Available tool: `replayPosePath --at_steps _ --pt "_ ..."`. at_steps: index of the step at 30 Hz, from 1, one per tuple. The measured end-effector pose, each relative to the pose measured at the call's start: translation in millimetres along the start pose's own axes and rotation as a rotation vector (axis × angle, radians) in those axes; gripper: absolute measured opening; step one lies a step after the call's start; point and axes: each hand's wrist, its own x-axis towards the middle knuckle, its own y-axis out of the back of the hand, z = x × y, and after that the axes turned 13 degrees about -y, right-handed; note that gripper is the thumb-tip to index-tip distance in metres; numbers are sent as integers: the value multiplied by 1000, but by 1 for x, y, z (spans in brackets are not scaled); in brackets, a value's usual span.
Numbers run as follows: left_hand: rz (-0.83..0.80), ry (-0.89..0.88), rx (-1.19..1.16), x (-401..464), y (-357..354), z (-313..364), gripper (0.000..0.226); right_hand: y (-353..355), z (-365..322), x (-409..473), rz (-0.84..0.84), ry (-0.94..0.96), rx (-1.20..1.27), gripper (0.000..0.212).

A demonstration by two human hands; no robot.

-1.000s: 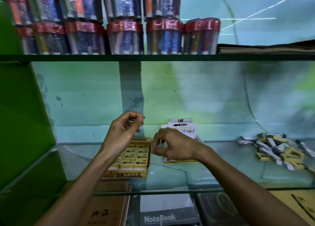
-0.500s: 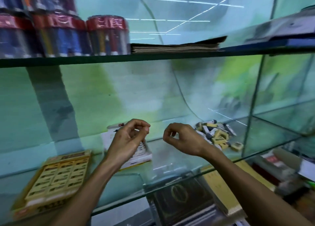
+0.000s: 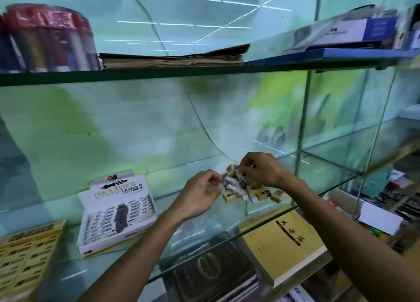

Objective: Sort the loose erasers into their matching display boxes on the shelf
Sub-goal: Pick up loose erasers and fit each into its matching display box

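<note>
A pile of loose erasers, yellow ones and white-and-grey ones, lies on the glass shelf to the right of middle. My right hand is on top of the pile, its curled fingers pinching a pale eraser. My left hand is at the pile's left edge with its fingers curled. Its fingertips are at a white-and-grey eraser, and whether they grip it is unclear. A white "Ink & Pencil Eraser" display box stands on the shelf to the left. A yellow display box is at the far left.
A glass divider stands just right of the pile. The upper shelf holds tubes of pens and a stack of brown paper. Notebooks lie on the level below.
The view swung right. Both hands moved right from the display boxes to the eraser pile, and the right hand came down onto it.
</note>
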Motion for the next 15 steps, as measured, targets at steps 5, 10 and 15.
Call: replayPosePath --at_steps 5,10,15 --pt "-212 -138 164 24 -12 -10 30 6 8 4 23 -9 7 10" --pt "-294 -149 178 31 -14 -13 29 7 14 3 30 -1 21 10" --pt "-343 -158 176 30 -5 -10 18 3 13 4 23 -17 63 6"
